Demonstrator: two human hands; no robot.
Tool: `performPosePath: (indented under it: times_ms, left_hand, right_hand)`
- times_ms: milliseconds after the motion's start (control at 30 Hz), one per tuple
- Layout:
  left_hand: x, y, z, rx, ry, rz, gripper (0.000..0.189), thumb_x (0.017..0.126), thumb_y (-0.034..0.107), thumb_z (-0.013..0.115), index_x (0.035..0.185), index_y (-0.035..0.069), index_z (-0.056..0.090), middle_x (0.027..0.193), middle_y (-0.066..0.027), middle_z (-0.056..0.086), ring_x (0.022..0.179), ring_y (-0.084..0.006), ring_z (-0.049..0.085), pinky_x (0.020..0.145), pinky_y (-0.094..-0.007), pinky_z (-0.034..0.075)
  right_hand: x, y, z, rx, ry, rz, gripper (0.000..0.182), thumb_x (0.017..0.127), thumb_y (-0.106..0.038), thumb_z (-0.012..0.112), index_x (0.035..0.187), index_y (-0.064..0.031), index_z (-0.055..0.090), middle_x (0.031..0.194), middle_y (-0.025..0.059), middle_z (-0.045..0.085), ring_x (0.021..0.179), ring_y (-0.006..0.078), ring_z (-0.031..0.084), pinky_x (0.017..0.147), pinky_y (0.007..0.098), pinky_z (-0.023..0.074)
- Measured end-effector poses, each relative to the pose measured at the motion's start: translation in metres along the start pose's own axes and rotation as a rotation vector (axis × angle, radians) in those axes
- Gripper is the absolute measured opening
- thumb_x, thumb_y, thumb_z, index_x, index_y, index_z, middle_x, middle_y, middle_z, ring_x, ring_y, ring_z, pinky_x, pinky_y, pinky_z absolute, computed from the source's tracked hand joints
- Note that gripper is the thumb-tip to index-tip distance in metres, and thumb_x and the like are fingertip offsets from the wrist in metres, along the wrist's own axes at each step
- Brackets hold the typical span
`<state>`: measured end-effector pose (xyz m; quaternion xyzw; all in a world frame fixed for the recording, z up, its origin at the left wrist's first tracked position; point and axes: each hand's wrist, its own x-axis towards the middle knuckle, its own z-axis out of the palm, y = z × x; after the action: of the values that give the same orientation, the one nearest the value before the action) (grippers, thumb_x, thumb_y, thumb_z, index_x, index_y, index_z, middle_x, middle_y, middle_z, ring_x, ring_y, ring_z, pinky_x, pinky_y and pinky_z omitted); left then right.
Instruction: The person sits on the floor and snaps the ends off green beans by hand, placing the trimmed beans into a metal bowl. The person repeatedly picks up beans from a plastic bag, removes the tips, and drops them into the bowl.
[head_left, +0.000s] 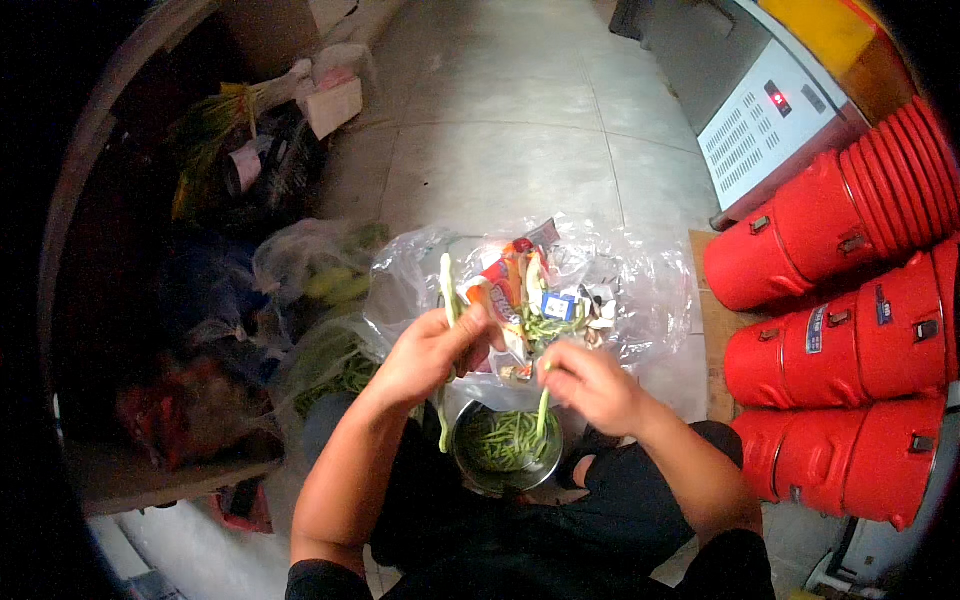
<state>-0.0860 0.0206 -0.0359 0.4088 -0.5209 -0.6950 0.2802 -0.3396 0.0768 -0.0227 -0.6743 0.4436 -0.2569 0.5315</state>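
My left hand (442, 346) is closed around a long green bean (448, 281), whose two ends stick out above and below the fist. In my right hand (592, 386), a shorter green bean piece (543, 411) hangs down from the fingertips over a round metal bowl (553, 466). Cut green bean pieces (510, 442) lie in the bowl, between my legs. Just beyond my hands, a clear plastic bag (652, 300) is spread on the floor, with bean trimmings (551, 328), orange-red wrappers (495, 289) and a blue-and-white packet (558, 306) on it.
Stacked red containers (795, 262) with latches line the right, beside flat cardboard (716, 337). A white-panelled appliance (776, 120) stands behind them. To the left are plastic bags of green vegetables (330, 360) and a bundle of long green stalks (206, 142). Tiled floor (510, 142) extends ahead.
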Motion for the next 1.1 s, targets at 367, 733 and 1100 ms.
performPosePath:
  times_ms: [367,733,1100]
  left_hand:
    - [0.007,0.018,0.009,-0.339,-0.04,-0.117,0.067,0.105,0.061,0.03,0.084,0.006,0.061,0.064,-0.0059,0.059,0.049,-0.0125,0.049,0.043,-0.0257,0.031]
    - [0.011,-0.004,0.05,-0.305,0.092,-0.1,0.058,0.107,0.054,0.034,0.092,0.007,0.065,0.073,0.0022,0.054,0.061,-0.007,0.044,0.053,-0.0234,0.032]
    - [0.01,-0.013,0.057,-0.214,-0.013,0.195,0.034,0.111,0.038,0.04,0.112,0.008,0.054,0.088,0.0032,0.052,0.077,-0.0058,0.047,0.068,-0.0221,0.04]
  right_hand:
    - [-0.001,0.011,0.009,-0.55,-0.119,-0.143,0.045,0.094,-0.046,0.064,0.109,-0.004,0.067,0.099,0.0158,0.07,0.091,0.0346,0.069,0.078,0.0432,0.0546]
    - [0.016,-0.025,0.018,-0.372,0.428,-0.493,0.02,0.078,-0.012,0.083,0.087,-0.0049,0.066,0.077,0.0096,0.062,0.067,0.0294,0.064,0.06,0.038,0.05]
    - [0.018,-0.016,0.007,-0.396,0.47,-0.531,0.023,0.073,-0.007,0.082,0.084,-0.0049,0.062,0.081,0.0107,0.064,0.07,0.0306,0.064,0.06,0.0385,0.0501]
